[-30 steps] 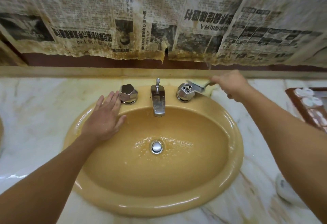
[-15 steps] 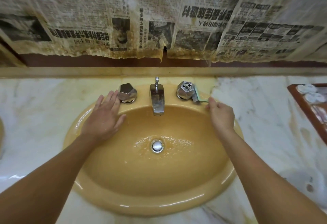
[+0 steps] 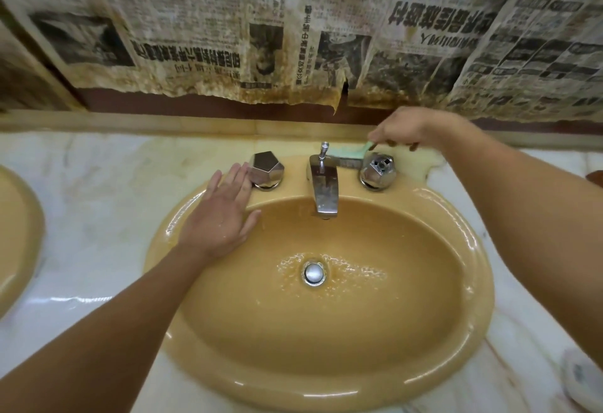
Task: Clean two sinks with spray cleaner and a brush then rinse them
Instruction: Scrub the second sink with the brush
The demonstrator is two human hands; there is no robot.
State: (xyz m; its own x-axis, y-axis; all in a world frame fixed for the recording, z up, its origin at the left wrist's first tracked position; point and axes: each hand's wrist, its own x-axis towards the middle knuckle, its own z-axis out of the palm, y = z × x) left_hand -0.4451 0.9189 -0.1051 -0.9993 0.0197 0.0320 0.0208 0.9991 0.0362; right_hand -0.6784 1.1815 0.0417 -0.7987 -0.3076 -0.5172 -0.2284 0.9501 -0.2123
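marble counter (image 3: 98, 191), newspaper (image 3: 202, 21) above | left grip (image 3: 222, 217) spread on sink (image 3: 483, 282) rim | right grip (image 3: 408, 129) pinching brush (image 3: 350, 151) beside faucet (image 3: 323, 191)

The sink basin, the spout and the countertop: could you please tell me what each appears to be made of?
The sink basin looks like glazed ceramic: mustard yellow with glossy highlights. The spout appears chrome-plated metal, mirror-bright though spotted. The countertop seems polished marble or imitation: white, veined, reflective.
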